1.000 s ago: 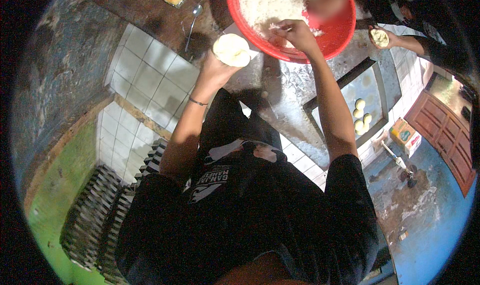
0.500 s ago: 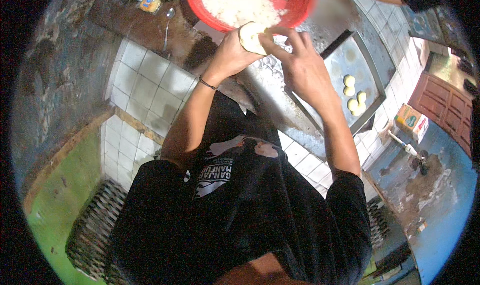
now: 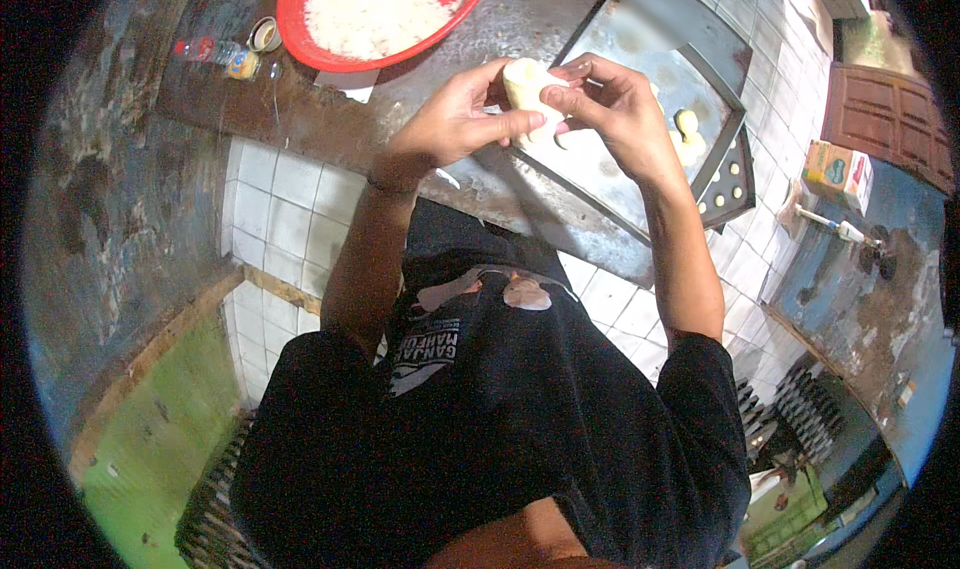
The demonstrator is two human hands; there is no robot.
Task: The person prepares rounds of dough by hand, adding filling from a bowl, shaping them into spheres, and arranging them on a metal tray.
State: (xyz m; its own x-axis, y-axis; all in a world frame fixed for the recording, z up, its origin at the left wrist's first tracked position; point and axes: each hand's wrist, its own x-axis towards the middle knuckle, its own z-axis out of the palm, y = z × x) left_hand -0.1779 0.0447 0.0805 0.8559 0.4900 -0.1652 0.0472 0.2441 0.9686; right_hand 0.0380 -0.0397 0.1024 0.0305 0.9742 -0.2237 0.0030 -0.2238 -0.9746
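A pale yellow lump of dough (image 3: pixel 524 81) is held between my two hands, above the near-left edge of a metal tray. My left hand (image 3: pixel 465 119) grips it from the left, its thumb pressed along the lower side. From the right, my right hand (image 3: pixel 618 114) pinches it with thumb and fingers. On the metal tray (image 3: pixel 705 74), small shaped dough pieces (image 3: pixel 687 122) lie beside my right wrist, which partly hides them. A red bowl (image 3: pixel 291 24) of white crumbly filling (image 3: pixel 372 11) stands at the far left of my hands.
A darker tray (image 3: pixel 742 147) with small pale rounds lies beyond the metal tray. At the worktop's left are a clear bottle (image 3: pixel 203 51), a small cup (image 3: pixel 264 35) and a yellow packet (image 3: pixel 242 66). A carton (image 3: pixel 838 174) stands at the right by a tap (image 3: pixel 845 231).
My view has shifted, so the bowl appears farther left. My hands have moved from the bowl's rim to the tray's edge, still with the dough. The other person's arm has left view.
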